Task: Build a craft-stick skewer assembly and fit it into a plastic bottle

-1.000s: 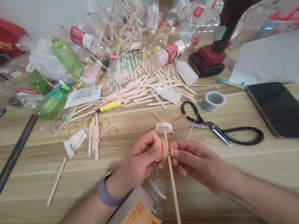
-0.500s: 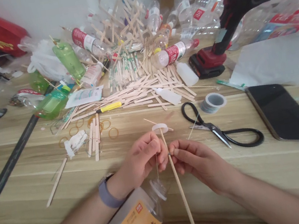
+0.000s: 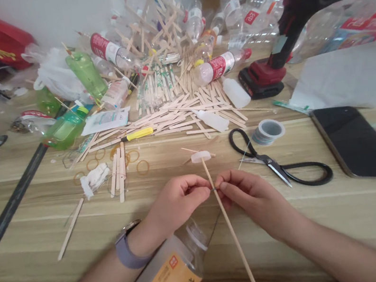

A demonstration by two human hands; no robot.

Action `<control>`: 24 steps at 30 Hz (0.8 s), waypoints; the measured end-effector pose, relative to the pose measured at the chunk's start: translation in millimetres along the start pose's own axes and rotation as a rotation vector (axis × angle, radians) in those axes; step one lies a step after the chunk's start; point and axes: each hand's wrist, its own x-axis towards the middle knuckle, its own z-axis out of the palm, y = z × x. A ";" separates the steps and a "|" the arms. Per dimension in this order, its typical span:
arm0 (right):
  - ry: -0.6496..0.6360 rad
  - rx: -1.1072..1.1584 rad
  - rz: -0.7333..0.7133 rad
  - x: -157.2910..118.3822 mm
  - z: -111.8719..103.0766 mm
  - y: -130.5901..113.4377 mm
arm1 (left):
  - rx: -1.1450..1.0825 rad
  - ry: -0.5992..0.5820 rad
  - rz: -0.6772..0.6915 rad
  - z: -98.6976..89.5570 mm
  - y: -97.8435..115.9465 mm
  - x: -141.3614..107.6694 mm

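The left hand (image 3: 211, 189) and right hand (image 3: 218, 187) meet at the dark binding on a round wooden stick (image 3: 232, 230), fingertips pinched together; whether they grip wood or thread, I cannot tell. The stick slants from 12 to 5 o'clock, its far end at a white bottle cap (image 3: 200, 156). Crowding the hands at 7 o'clock, a clear bottle with an orange label (image 3: 171, 278) lies partly behind the left forearm, its neck near the left hand. Open black-handled scissors (image 3: 274, 165) lie at 2 to 3 o'clock, a thread spool (image 3: 270, 131) beyond them, a phone (image 3: 359, 142) farther out at 3. Flat craft sticks (image 3: 173, 118) heap at 11, with a white squeeze bottle (image 3: 212, 120) on their near edge at 12; rubber bands (image 3: 142, 168) lie at 10.
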 end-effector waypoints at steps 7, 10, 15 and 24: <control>-0.007 -0.010 -0.001 0.8 1.6 1.7 | 0.159 0.084 0.132 -0.9 0.0 1.0; -0.008 -0.019 0.003 0.2 1.0 1.9 | 0.114 0.068 0.134 -0.1 -0.8 1.6; -0.020 -0.048 -0.003 -1.5 -1.0 2.7 | 0.037 0.023 0.088 -0.2 -3.4 2.4; -0.060 -0.077 -0.024 -2.8 -2.0 5.7 | -0.209 -0.017 -0.045 2.3 -0.6 0.2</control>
